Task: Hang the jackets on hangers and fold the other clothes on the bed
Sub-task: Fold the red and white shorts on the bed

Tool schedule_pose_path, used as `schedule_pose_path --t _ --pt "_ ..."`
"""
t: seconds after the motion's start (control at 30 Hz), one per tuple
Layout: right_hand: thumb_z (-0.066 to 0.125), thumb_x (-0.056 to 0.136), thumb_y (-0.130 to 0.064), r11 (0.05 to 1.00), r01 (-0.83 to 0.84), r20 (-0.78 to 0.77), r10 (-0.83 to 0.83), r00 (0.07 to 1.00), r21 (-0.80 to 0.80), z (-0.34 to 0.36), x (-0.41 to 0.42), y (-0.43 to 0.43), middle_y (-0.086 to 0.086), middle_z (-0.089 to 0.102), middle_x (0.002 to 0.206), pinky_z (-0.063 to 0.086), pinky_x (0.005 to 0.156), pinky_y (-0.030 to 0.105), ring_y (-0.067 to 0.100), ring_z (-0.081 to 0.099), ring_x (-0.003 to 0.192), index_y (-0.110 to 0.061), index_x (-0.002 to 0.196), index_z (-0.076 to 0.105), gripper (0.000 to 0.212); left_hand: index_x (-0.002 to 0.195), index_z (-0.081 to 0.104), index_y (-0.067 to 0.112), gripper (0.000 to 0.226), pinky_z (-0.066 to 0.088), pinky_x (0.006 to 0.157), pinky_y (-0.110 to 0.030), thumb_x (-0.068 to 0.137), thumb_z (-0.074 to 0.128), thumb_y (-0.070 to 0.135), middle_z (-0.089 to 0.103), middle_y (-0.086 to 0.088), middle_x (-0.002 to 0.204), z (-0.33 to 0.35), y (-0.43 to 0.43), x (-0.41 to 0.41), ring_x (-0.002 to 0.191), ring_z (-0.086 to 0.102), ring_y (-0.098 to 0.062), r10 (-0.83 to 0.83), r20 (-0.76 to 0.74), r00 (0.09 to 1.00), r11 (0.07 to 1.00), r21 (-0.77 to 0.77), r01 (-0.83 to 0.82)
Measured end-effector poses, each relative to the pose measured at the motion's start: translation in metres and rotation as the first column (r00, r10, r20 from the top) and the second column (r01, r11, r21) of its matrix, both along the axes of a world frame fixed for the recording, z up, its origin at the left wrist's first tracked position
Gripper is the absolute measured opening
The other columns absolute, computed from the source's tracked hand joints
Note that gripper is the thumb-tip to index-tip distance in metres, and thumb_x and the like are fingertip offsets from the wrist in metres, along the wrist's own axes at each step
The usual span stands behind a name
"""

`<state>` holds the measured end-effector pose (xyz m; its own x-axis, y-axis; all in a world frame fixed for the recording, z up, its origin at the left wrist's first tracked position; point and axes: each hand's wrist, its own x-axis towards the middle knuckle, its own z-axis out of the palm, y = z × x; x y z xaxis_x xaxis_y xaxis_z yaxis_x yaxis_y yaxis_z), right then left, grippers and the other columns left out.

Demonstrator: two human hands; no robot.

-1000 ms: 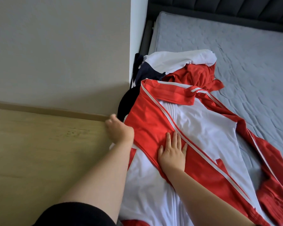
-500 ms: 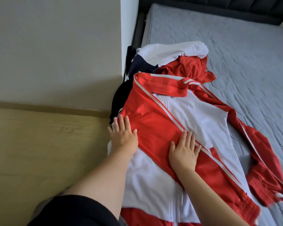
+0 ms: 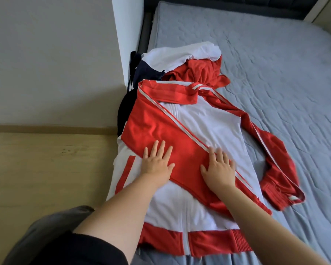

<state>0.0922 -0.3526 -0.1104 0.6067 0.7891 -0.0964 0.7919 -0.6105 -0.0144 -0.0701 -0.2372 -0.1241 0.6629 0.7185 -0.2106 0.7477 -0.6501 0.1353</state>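
A red and white track jacket (image 3: 204, 123) lies spread on the left part of the grey bed (image 3: 275, 73), collar away from me, one red sleeve folded across its white front. My left hand (image 3: 157, 163) lies flat with fingers spread on that folded red sleeve. My right hand (image 3: 218, 167) presses flat on the same sleeve beside its white stripe. The other sleeve (image 3: 281, 173) trails off to the right on the mattress. Behind the collar sits a heap of other clothes: white cloth (image 3: 180, 56), crumpled red cloth (image 3: 203, 71) and a dark navy garment (image 3: 143, 71).
A pale wall (image 3: 55, 64) juts out at the left, with wooden floor (image 3: 46, 169) below it. The dark bed frame (image 3: 218, 4) runs along the far side. Bare grey mattress stretches to the right of the clothes.
My left hand came off the jacket's left edge, opened, and moved right onto the folded red sleeve. My right hand slid right along the sleeve. The view shifted down slightly.
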Motion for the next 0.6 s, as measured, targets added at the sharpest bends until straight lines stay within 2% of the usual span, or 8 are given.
schedule_pose_path --t 0.1,0.2,0.3,0.37,0.43,0.5,0.57,0.6 --pt "0.051 0.088 -0.049 0.993 0.113 -0.021 -0.113 0.993 0.015 0.015 0.013 -0.016 0.01 0.044 0.134 0.036 0.096 0.04 0.029 0.041 0.124 -0.013 0.139 0.031 0.065 0.151 0.006 0.031 0.06 -0.005 0.114 -0.049 0.098 0.03 0.048 -0.01 -0.002 0.159 0.003 -0.042 0.019 0.145 -0.013 -0.022 -0.189 0.019 0.982 0.979 -0.077 0.19" --pt "0.052 0.089 -0.05 0.97 0.231 -0.125 -0.239 0.963 -0.072 0.027 0.026 -0.028 0.012 0.057 0.118 0.043 0.086 0.037 0.03 0.054 0.11 -0.01 0.12 0.043 0.052 0.151 0.008 0.03 0.058 -0.003 0.114 -0.051 0.098 0.03 0.043 -0.007 -0.002 0.159 0.003 -0.073 0.027 0.145 -0.011 -0.023 -0.193 0.009 0.981 0.974 -0.119 0.192" --pt "0.051 0.091 -0.05 0.956 0.234 -0.156 -0.261 0.953 -0.175 0.038 0.031 -0.04 0.009 0.064 0.111 0.043 0.077 0.031 0.028 0.06 0.103 -0.009 0.113 0.053 0.047 0.15 0.013 0.029 0.058 0.001 0.116 -0.047 0.098 0.034 0.039 -0.003 0.0 0.16 0.007 -0.074 0.022 0.146 -0.008 -0.02 -0.191 0.023 0.981 0.966 -0.173 0.192" --pt "0.053 0.092 -0.04 0.962 0.202 -0.113 -0.224 0.968 -0.183 0.048 0.03 -0.042 0.008 0.064 0.111 0.044 0.076 0.03 0.027 0.061 0.103 -0.01 0.111 0.057 0.036 0.148 0.026 0.024 0.055 0.005 0.117 -0.037 0.096 0.044 0.032 0.008 0.0 0.159 0.017 -0.063 0.017 0.146 0.003 -0.016 -0.142 0.14 0.98 0.94 -0.292 0.178" --pt "0.052 0.091 -0.022 0.963 0.189 -0.085 -0.208 0.974 -0.191 0.065 0.022 -0.036 0.007 0.064 0.11 0.043 0.073 0.03 0.027 0.061 0.102 -0.011 0.111 0.059 0.024 0.138 0.046 0.014 0.044 0.016 0.111 -0.021 0.095 0.051 0.018 0.032 -0.006 0.152 0.032 -0.05 0.012 0.141 0.027 -0.016 0.065 0.301 0.951 0.884 -0.46 0.086" --pt "0.05 0.088 -0.012 0.972 0.132 -0.105 -0.154 0.982 -0.196 0.082 0.007 -0.023 0.009 0.064 0.108 0.041 0.07 0.028 0.028 0.061 0.099 -0.008 0.107 0.06 0.022 0.127 0.057 0.006 0.034 0.033 0.092 -0.012 0.094 0.051 0.01 0.054 -0.012 0.135 0.045 -0.038 0.007 0.12 0.052 -0.02 0.373 0.376 0.848 0.767 -0.64 -0.054" --pt "0.056 0.087 -0.017 0.992 0.028 -0.239 -0.058 0.969 -0.126 0.1 -0.014 -0.007 0.013 0.065 0.106 0.041 0.067 0.027 0.03 0.062 0.095 -0.005 0.104 0.06 0.022 0.125 0.055 0.005 0.03 0.043 0.075 -0.015 0.097 0.046 0.01 0.058 -0.018 0.127 0.056 -0.027 -0.001 0.096 0.06 -0.021 0.676 0.3 0.674 0.5 -0.858 -0.119" --pt "0.06 0.088 -0.023 0.998 -0.004 -0.412 -0.023 0.911 -0.064 0.109 -0.024 0.001 0.013 0.065 0.105 0.043 0.067 0.026 0.029 0.064 0.092 -0.006 0.108 0.06 0.026 0.125 0.052 0.008 0.029 0.043 0.074 -0.021 0.098 0.044 0.014 0.058 -0.02 0.127 0.059 -0.023 -0.007 0.093 0.059 -0.022 0.776 0.216 0.593 0.342 -0.934 -0.106"
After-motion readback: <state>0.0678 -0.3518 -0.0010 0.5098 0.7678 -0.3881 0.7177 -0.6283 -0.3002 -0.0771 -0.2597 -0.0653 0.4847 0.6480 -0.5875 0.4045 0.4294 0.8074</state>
